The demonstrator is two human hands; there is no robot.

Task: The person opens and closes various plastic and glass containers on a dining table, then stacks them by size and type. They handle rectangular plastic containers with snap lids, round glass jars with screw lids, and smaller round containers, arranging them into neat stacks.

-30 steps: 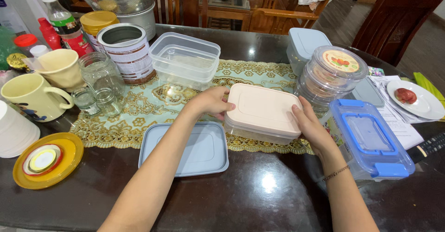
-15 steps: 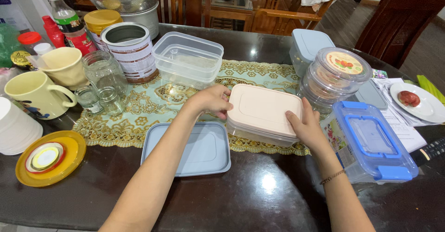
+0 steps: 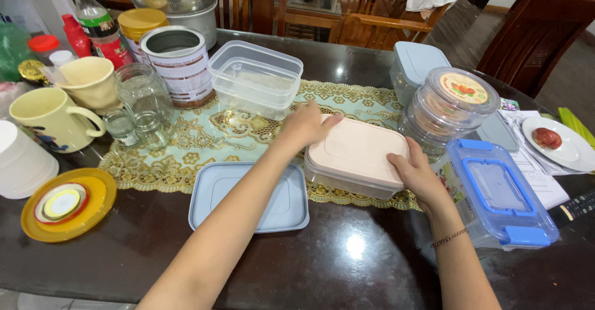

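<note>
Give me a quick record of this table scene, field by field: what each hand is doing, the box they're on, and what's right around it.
left hand: palm resting on the far left corner of the pink lid
right hand: pressing the lid's near right edge
box: clear container with pink lid, on a lace table runner
in front, left: loose grey-blue lid, lying flat
right: blue-latched container
behind: empty clear tubs, stacked

Labelled tin (image 3: 178,65) (white-brown), back left
</note>
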